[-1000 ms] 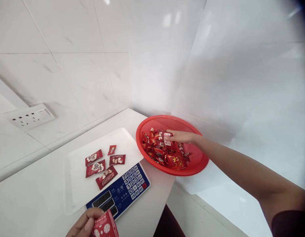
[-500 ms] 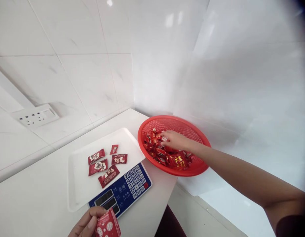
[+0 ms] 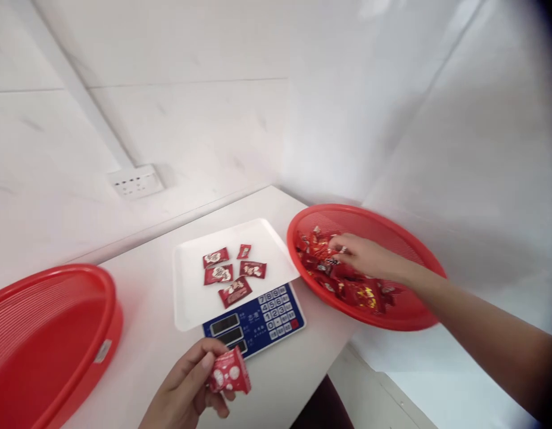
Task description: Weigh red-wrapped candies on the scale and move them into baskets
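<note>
Basket #2 (image 3: 110, 298) now in view — L fingers (image 3: 206, 345) pinch red pkt (image 3: 230, 372), R fingers (image 3: 348, 243) part-curled at candies (image 3: 362, 295) — hold unclear

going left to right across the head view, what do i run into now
Left red basket → wall socket → left hand → red packet in that hand's fingers → scale keypad → right red basket, with the right hand reaching into it.

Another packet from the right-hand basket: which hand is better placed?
Likely the right hand: it is inside the basket, at the wrapped packets. The left hand is by the scale, holding a red packet.
</note>
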Demonstrator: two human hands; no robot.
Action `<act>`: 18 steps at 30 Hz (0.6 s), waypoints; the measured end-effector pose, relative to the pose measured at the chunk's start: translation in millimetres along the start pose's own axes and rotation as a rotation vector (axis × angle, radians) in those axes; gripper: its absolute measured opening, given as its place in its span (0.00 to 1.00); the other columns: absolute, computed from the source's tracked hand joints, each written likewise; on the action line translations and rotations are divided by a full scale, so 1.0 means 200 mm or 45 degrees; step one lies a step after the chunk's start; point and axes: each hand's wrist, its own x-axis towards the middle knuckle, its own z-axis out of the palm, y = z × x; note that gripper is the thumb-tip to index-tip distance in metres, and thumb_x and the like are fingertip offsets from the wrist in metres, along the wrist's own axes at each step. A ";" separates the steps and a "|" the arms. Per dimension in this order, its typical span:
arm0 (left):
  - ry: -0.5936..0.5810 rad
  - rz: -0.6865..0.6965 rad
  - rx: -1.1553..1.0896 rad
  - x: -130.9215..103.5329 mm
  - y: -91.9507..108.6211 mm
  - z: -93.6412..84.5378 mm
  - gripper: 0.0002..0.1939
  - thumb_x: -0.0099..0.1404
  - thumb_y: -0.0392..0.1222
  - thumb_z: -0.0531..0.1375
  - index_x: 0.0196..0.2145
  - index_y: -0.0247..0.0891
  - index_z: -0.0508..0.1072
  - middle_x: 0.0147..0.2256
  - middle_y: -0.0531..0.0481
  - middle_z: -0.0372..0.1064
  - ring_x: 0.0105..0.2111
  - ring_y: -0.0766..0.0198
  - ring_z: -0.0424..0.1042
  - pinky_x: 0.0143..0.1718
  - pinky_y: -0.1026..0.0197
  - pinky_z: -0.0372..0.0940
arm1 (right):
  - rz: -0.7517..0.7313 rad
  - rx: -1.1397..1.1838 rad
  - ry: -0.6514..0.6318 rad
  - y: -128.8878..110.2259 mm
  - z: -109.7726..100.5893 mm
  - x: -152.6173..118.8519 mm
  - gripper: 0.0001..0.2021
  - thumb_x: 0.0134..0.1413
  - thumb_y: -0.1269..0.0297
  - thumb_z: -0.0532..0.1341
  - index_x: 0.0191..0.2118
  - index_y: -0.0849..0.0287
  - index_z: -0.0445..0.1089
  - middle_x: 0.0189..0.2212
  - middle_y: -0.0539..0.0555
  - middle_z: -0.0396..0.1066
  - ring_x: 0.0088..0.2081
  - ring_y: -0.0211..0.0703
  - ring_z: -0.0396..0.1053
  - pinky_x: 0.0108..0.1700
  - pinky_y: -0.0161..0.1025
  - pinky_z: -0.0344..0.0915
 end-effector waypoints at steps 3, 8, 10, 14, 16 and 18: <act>-0.073 0.005 0.002 0.00 -0.02 -0.01 0.17 0.56 0.54 0.63 0.32 0.36 0.72 0.25 0.47 0.73 0.23 0.66 0.68 0.23 0.67 0.65 | -0.042 0.346 0.055 -0.10 0.01 0.01 0.06 0.56 0.60 0.53 0.37 0.54 0.63 0.39 0.53 0.73 0.42 0.48 0.71 0.43 0.43 0.66; -0.112 0.021 -0.019 -0.02 -0.05 -0.04 0.16 0.56 0.53 0.63 0.33 0.36 0.71 0.25 0.49 0.70 0.23 0.67 0.68 0.23 0.66 0.66 | -0.109 0.547 -0.108 -0.40 0.14 0.13 0.08 0.56 0.62 0.55 0.41 0.55 0.64 0.36 0.52 0.75 0.35 0.43 0.72 0.37 0.40 0.67; -0.111 0.036 -0.020 -0.04 -0.05 -0.06 0.16 0.57 0.53 0.63 0.33 0.36 0.71 0.25 0.49 0.70 0.23 0.67 0.68 0.23 0.66 0.66 | -0.126 0.493 -0.182 -0.52 0.20 0.21 0.08 0.58 0.63 0.54 0.43 0.56 0.64 0.34 0.52 0.75 0.29 0.41 0.71 0.34 0.39 0.66; -0.081 0.079 -0.038 -0.11 -0.06 -0.10 0.15 0.59 0.52 0.62 0.33 0.36 0.72 0.24 0.51 0.70 0.23 0.68 0.68 0.24 0.66 0.66 | -0.261 0.305 -0.147 -0.67 0.29 0.33 0.11 0.59 0.67 0.53 0.47 0.58 0.65 0.43 0.57 0.73 0.38 0.43 0.71 0.43 0.42 0.65; -0.046 0.086 -0.052 -0.13 -0.07 -0.13 0.15 0.59 0.52 0.62 0.33 0.37 0.72 0.25 0.51 0.70 0.23 0.68 0.68 0.24 0.66 0.66 | -0.380 0.181 -0.072 -0.70 0.31 0.33 0.14 0.59 0.68 0.54 0.50 0.58 0.65 0.51 0.58 0.69 0.48 0.47 0.67 0.50 0.45 0.62; -0.005 0.085 -0.056 -0.15 -0.07 -0.16 0.15 0.59 0.52 0.62 0.33 0.36 0.72 0.25 0.51 0.70 0.24 0.67 0.69 0.24 0.66 0.66 | -0.467 0.115 -0.062 -0.70 0.31 0.29 0.16 0.59 0.67 0.54 0.52 0.57 0.64 0.54 0.58 0.66 0.54 0.50 0.62 0.54 0.48 0.59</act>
